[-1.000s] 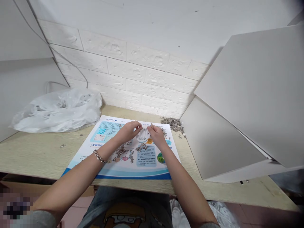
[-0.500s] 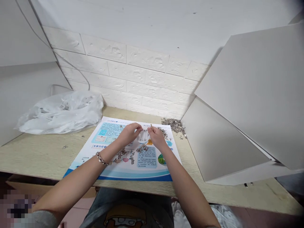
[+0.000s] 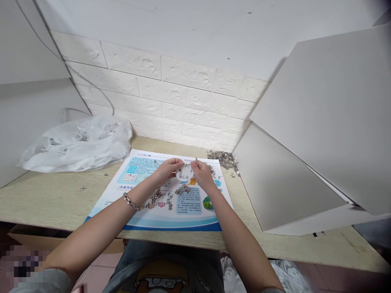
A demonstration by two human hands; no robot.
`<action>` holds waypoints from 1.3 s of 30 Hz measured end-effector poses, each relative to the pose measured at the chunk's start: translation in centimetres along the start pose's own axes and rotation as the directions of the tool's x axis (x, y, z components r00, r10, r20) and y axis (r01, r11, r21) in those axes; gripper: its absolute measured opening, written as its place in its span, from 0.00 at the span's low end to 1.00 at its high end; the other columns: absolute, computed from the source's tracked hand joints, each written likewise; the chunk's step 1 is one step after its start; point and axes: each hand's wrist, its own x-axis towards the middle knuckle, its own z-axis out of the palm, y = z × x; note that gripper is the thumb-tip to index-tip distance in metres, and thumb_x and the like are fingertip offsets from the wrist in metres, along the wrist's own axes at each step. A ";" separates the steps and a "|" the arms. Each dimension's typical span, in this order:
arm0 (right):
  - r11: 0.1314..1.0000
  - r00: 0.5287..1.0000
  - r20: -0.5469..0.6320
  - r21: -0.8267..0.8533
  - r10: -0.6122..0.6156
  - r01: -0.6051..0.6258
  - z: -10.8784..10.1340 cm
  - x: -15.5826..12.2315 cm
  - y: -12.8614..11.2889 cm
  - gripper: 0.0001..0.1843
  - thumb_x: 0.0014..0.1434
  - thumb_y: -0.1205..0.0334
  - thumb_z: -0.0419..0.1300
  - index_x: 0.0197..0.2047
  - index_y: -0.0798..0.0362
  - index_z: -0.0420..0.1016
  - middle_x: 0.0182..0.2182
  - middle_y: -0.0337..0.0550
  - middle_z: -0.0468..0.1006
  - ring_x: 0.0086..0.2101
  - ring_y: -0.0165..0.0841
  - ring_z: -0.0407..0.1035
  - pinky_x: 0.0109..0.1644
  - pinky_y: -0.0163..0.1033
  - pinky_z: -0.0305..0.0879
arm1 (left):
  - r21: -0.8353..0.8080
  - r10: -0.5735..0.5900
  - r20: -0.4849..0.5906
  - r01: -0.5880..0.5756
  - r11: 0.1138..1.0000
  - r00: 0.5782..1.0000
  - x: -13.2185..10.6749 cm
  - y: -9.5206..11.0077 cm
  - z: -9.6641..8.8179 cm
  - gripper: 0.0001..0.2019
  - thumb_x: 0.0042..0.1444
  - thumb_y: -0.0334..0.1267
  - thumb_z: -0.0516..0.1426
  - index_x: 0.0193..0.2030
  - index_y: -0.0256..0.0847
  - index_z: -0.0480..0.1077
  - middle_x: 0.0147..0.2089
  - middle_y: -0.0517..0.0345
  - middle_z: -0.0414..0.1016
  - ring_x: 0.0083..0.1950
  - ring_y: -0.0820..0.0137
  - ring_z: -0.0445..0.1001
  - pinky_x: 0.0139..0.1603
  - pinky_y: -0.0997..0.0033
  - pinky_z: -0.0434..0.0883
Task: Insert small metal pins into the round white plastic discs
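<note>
My left hand holds a small white plastic part by its left side. My right hand touches that part's right side, its fingertips pinched on a thin metal pin that sticks upward. Both hands are above a printed blue-and-white poster lying on the table. Clusters of small metal fittings lie on the poster just below my hands, and more lie near my left wrist. A chain bracelet circles my left wrist.
A heap of metal fittings lies at the far right corner of the poster, against the wall. A white plastic bag sits at the back left of the wooden table. Large white panels stand to the right.
My hands have shifted only slightly, staying together on the white part. The camera view has moved a little, while the poster and metal fittings stay in place.
</note>
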 end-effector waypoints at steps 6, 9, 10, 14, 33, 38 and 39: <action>0.995 0.998 -0.025 0.092 0.050 -0.048 0.2 0.3 0.6 0.20 0.52 0.46 0.48 0.22 0.53 0.54 0.16 0.34 0.57 0.19 0.26 0.52 0.22 0.32 0.50 | -0.054 -0.043 0.112 0.049 0.997 0.993 -0.9 0.7 0.6 0.13 0.53 0.45 0.54 0.42 0.40 0.63 0.33 0.57 0.68 0.30 0.75 0.68 0.27 0.76 0.66; 0.993 0.996 -0.025 0.082 0.085 -0.083 0.1 0.4 0.5 0.20 0.52 0.45 0.49 0.22 0.53 0.55 0.16 0.34 0.58 0.19 0.26 0.54 0.23 0.32 0.51 | 0.075 -0.081 0.157 0.070 0.995 0.984 -1.3 0.9 0.9 0.19 0.54 0.44 0.53 0.51 0.42 0.57 0.31 0.56 0.70 0.23 0.76 0.68 0.19 0.77 0.62; 0.994 0.995 -0.034 0.062 0.092 -0.090 0.0 0.3 0.4 0.20 0.52 0.45 0.49 0.22 0.53 0.57 0.16 0.35 0.58 0.19 0.26 0.54 0.23 0.32 0.51 | 0.119 -0.091 0.155 0.073 0.990 0.984 -1.4 0.8 1.0 0.20 0.55 0.43 0.52 0.53 0.41 0.56 0.30 0.56 0.71 0.20 0.76 0.67 0.17 0.77 0.61; 0.998 0.952 -0.304 -0.055 -0.040 0.025 -0.6 -0.4 -0.6 0.21 0.56 0.46 0.45 0.27 0.54 0.65 0.19 0.37 0.60 0.22 0.28 0.56 0.27 0.33 0.53 | 0.226 -0.111 0.131 0.080 0.971 0.985 -1.6 0.6 1.4 0.20 0.55 0.40 0.50 0.54 0.38 0.54 0.25 0.55 0.73 0.16 0.76 0.64 0.13 0.78 0.57; 0.986 0.947 -0.275 -0.025 -0.166 0.165 0.6 -1.4 -0.9 0.21 0.59 0.46 0.42 0.26 0.54 0.59 0.19 0.38 0.63 0.21 0.27 0.59 0.26 0.32 0.55 | 0.304 -0.143 0.203 0.077 0.950 0.969 -2.5 -0.1 2.5 0.19 0.54 0.41 0.50 0.52 0.40 0.56 0.23 0.55 0.73 0.15 0.75 0.65 0.12 0.79 0.58; 0.990 0.949 -0.283 -0.054 -0.138 0.128 0.7 -1.2 -0.9 0.21 0.59 0.46 0.43 0.26 0.54 0.60 0.19 0.39 0.65 0.22 0.27 0.60 0.28 0.32 0.55 | 0.323 -0.158 0.187 0.091 0.942 0.970 -2.5 -0.3 2.6 0.20 0.55 0.40 0.49 0.55 0.40 0.55 0.23 0.55 0.73 0.16 0.74 0.65 0.13 0.79 0.60; 0.990 0.950 -0.280 -0.065 -0.139 0.125 0.7 -1.2 -0.8 0.21 0.59 0.46 0.43 0.26 0.54 0.60 0.19 0.39 0.65 0.22 0.27 0.60 0.28 0.32 0.55 | 0.324 -0.159 0.186 0.093 0.941 0.970 -2.5 -0.4 2.6 0.20 0.55 0.40 0.49 0.54 0.40 0.55 0.23 0.55 0.73 0.16 0.74 0.65 0.13 0.79 0.60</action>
